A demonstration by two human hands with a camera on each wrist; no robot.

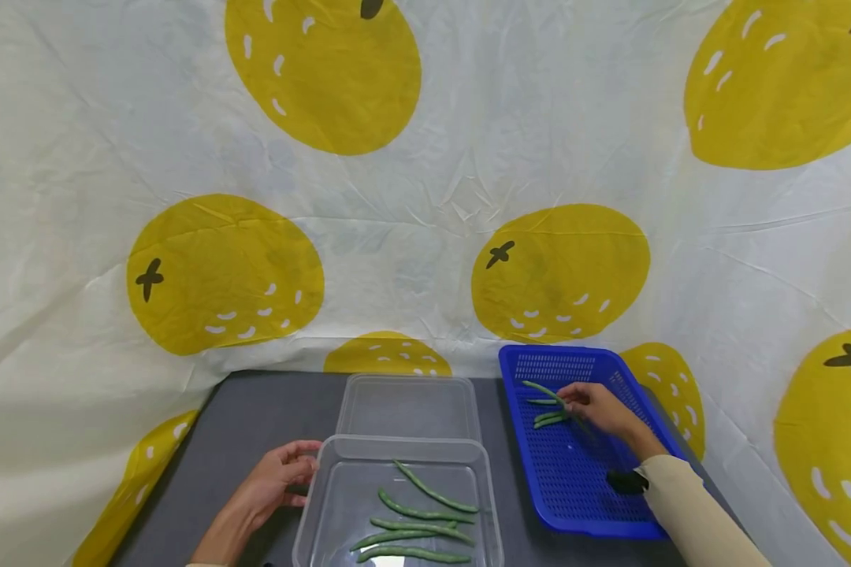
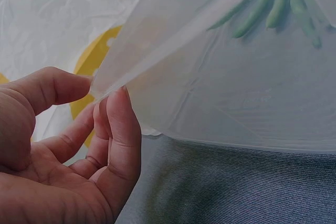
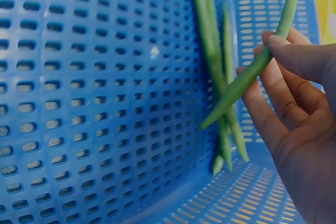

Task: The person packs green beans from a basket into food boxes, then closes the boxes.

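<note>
In the head view my left hand (image 1: pixel 276 480) is at the left rim of a clear plastic container (image 1: pixel 329 504). Its thumb and fingertips pinch the rim, as the left wrist view shows. Several green beans (image 1: pixel 425 514) lie spread across the container's floor. My right hand (image 1: pixel 599 408) is over the far part of a blue perforated basket (image 1: pixel 539 488). Between thumb and fingers it holds one green bean (image 3: pixel 247 80), raised and tilted. Below that, several other green beans (image 3: pixel 210 40) lie together near the basket's end wall.
Behind the container lies a flat clear lid (image 1: pixel 411 405) on the dark grey table (image 1: pixel 255 409). A white cloth with yellow fruit prints (image 1: pixel 404 276) hangs along the back and sides. Near the right wrist is a dark object (image 1: pixel 626 482).
</note>
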